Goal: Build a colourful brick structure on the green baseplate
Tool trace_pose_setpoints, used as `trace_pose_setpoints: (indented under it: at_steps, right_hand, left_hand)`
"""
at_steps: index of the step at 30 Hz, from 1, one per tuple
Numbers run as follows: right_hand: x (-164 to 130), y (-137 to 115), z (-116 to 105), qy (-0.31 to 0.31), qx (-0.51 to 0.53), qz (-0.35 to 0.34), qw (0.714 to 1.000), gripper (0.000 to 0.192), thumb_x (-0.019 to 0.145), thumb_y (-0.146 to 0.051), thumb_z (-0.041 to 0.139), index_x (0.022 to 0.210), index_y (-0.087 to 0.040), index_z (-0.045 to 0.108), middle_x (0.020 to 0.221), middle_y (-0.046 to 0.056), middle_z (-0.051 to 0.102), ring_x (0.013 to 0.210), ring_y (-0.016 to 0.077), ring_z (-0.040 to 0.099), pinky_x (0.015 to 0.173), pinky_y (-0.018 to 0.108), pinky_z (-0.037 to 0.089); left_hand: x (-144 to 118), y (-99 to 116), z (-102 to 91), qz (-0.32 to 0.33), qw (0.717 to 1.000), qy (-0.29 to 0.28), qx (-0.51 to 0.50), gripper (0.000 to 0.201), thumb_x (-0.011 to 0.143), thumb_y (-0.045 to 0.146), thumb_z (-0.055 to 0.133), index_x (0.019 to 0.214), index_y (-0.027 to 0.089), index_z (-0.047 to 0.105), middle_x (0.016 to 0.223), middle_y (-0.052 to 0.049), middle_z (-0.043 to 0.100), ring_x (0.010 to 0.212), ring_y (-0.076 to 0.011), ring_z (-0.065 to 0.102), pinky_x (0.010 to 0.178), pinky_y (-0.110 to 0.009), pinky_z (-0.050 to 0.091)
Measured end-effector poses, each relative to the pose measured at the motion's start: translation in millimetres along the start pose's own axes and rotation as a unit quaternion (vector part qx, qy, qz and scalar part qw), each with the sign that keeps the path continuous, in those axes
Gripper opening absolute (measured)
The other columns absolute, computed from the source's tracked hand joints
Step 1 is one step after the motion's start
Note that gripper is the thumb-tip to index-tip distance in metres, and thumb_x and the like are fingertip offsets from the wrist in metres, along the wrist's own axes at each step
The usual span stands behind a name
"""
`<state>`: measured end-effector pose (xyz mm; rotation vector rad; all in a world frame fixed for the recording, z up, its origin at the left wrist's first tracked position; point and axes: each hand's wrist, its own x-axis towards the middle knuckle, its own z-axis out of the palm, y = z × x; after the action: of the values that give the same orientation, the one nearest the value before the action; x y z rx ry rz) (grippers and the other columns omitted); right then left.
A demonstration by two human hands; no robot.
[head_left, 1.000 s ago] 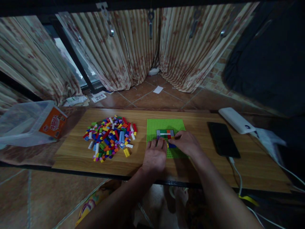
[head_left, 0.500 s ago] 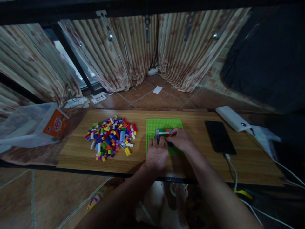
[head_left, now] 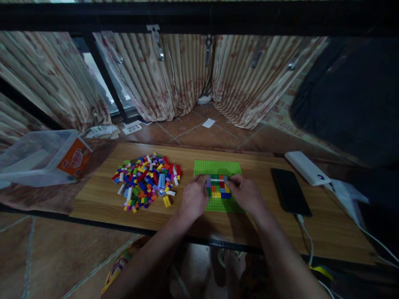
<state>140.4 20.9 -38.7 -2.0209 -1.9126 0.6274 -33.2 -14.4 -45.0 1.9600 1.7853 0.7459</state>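
Observation:
A green studded baseplate (head_left: 218, 167) lies on the wooden table, partly covered by my hands. On it is a low block of toy bricks (head_left: 220, 187) in green, red, orange, white, yellow, blue and grey. My left hand (head_left: 195, 197) has its bent fingers against the left side of this block. From the opposite side, my right hand (head_left: 246, 192) touches the block's upper right edge, thumb and fingers drawn together. Whether a loose brick sits under the fingertips I cannot make out. Left of the plate is a heap of mixed toy bricks (head_left: 146, 178).
At the far left stands a clear plastic box (head_left: 40, 166) with an orange label. A black phone (head_left: 289, 191) with a white cable (head_left: 307, 236) lies on the right, near a white power bank (head_left: 307, 168). The table's front edge (head_left: 149, 230) runs below my forearms.
My left hand has shifted from the front of the brick block to its left side, uncovering the front rows. My right hand stays at the right side. The view has tilted slightly.

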Motion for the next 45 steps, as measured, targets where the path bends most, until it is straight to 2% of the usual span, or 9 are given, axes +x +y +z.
trace_pose_setpoints:
  at_steps: [5, 8, 11, 15, 19, 26, 31, 36, 45]
  right_hand:
    - [-17, -27, 14, 0.026, -0.067, -0.002, 0.997, 0.069, 0.083, -0.058, 0.052, 0.133, -0.011, 0.046, 0.121, 0.019, 0.06, 0.11, 0.031, 0.057, 0.088, 0.039, 0.043]
    - [-25, -44, 25, 0.048, -0.103, 0.018, 0.993, 0.089, 0.075, -0.066, 0.057, 0.141, -0.01, 0.035, 0.127, 0.023, 0.054, 0.118, 0.0378, 0.049, 0.09, 0.046, 0.041]
    - [-28, -54, 34, 0.06, -0.111, 0.033, 0.991, 0.097, 0.071, -0.067, 0.06, 0.144, -0.011, 0.029, 0.127, 0.024, 0.051, 0.119, 0.0413, 0.045, 0.089, 0.051, 0.04]
    - [-25, -54, 36, 0.057, -0.125, 0.031, 0.99, 0.094, 0.073, -0.06, 0.059, 0.144, -0.01, 0.027, 0.125, 0.024, 0.051, 0.118, 0.041, 0.046, 0.09, 0.05, 0.039]
    - [-13, -37, 31, 0.048, -0.136, 0.009, 0.989, 0.089, 0.074, -0.051, 0.058, 0.145, -0.009, 0.025, 0.126, 0.023, 0.052, 0.117, 0.0398, 0.049, 0.09, 0.049, 0.041]
    - [13, 20, 22, 0.004, -0.11, -0.129, 0.985, 0.077, 0.074, -0.029, 0.054, 0.146, -0.02, 0.029, 0.138, 0.015, 0.05, 0.127, 0.0316, 0.048, 0.097, 0.047, 0.043]
    - [13, 40, 23, -0.048, -0.088, -0.221, 0.97, 0.073, 0.07, -0.014, 0.048, 0.141, -0.026, 0.037, 0.143, 0.007, 0.047, 0.132, 0.0252, 0.045, 0.107, 0.046, 0.038]
    - [8, 42, 24, -0.086, -0.071, -0.273, 0.956, 0.073, 0.068, -0.009, 0.044, 0.14, -0.02, 0.039, 0.145, 0.008, 0.044, 0.135, 0.0213, 0.041, 0.114, 0.04, 0.031]
    - [-11, 21, 29, -0.111, -0.048, -0.292, 0.949, 0.077, 0.066, -0.002, 0.039, 0.141, -0.018, 0.041, 0.148, 0.008, 0.041, 0.139, 0.0181, 0.034, 0.118, 0.038, 0.025]
  left_hand:
    - [9, -8, -6.6, -0.022, 0.998, 0.054, -0.02, 0.035, 0.088, 0.012, 0.044, 0.118, 0.016, 0.061, 0.115, -0.008, 0.066, 0.106, -0.0187, 0.063, 0.097, -0.031, 0.049]
    - [12, -15, -12.4, -0.036, 0.996, 0.071, -0.026, 0.035, 0.086, 0.011, 0.046, 0.117, 0.015, 0.063, 0.113, -0.009, 0.067, 0.102, -0.0186, 0.064, 0.094, -0.031, 0.05]
    - [15, -19, -17.9, -0.057, 0.995, 0.075, -0.028, 0.035, 0.086, 0.011, 0.046, 0.116, 0.015, 0.064, 0.111, -0.009, 0.068, 0.095, -0.0176, 0.066, 0.089, -0.03, 0.051]
    - [15, -20, -20.1, -0.063, 0.995, 0.075, -0.03, 0.034, 0.086, 0.012, 0.046, 0.114, 0.015, 0.065, 0.108, -0.009, 0.069, 0.092, -0.0169, 0.066, 0.087, -0.029, 0.051]
    - [12, -19, -17.9, -0.055, 0.995, 0.069, -0.037, 0.034, 0.085, 0.013, 0.046, 0.114, 0.016, 0.065, 0.111, -0.007, 0.068, 0.094, -0.0159, 0.065, 0.089, -0.028, 0.05]
    - [8, -20, -18.3, -0.039, 0.996, 0.066, -0.051, 0.029, 0.085, 0.014, 0.045, 0.101, 0.022, 0.069, 0.101, -0.004, 0.07, 0.091, -0.0168, 0.066, 0.085, -0.028, 0.052]
    - [7, -20, -16.7, -0.044, 0.996, 0.067, -0.048, 0.031, 0.084, 0.015, 0.045, 0.104, 0.022, 0.068, 0.103, -0.005, 0.07, 0.094, -0.0179, 0.066, 0.087, -0.029, 0.053]
    - [4, -14, -12.8, -0.047, 0.997, 0.04, -0.046, 0.033, 0.084, 0.017, 0.047, 0.111, 0.022, 0.066, 0.109, -0.007, 0.069, 0.098, -0.0203, 0.066, 0.091, -0.031, 0.052]
    - [3, -8, -10.4, -0.04, 0.998, 0.026, -0.033, 0.034, 0.087, 0.019, 0.044, 0.113, 0.019, 0.065, 0.109, -0.008, 0.07, 0.1, -0.0214, 0.066, 0.093, -0.032, 0.052]
